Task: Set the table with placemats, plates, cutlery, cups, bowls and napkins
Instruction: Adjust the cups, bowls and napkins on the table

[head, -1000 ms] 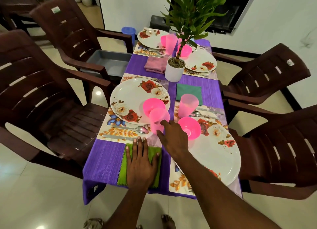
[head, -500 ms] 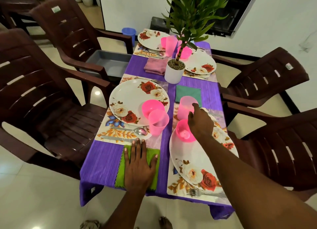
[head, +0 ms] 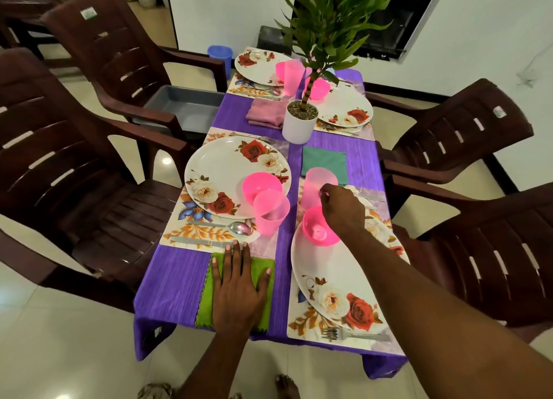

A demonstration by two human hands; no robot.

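Observation:
My left hand (head: 238, 291) presses flat on a green napkin (head: 206, 303) at the near edge of the purple-clothed table (head: 173, 279). My right hand (head: 341, 208) reaches over the near right setting. Its curled fingers are against the right side of a pink cup (head: 314, 183), above a pink bowl (head: 317, 231) on a floral plate (head: 329, 267); whether they hold anything is hidden. A fork (head: 353, 336) lies on that placemat (head: 302, 324). The left setting has a plate (head: 221, 171), bowl (head: 260, 184), cup (head: 270, 213), spoon (head: 233, 226) and knife (head: 194, 242).
A potted plant (head: 299, 126) stands mid-table between a teal napkin (head: 324, 159) and a mauve napkin (head: 264, 114). Two more settings lie at the far end. Brown plastic chairs line both sides; a grey tub (head: 185, 105) sits on the far left chair (head: 119, 54).
My right hand has moved from the left setting's cup across to the right setting's cup. My left hand stays on the green napkin.

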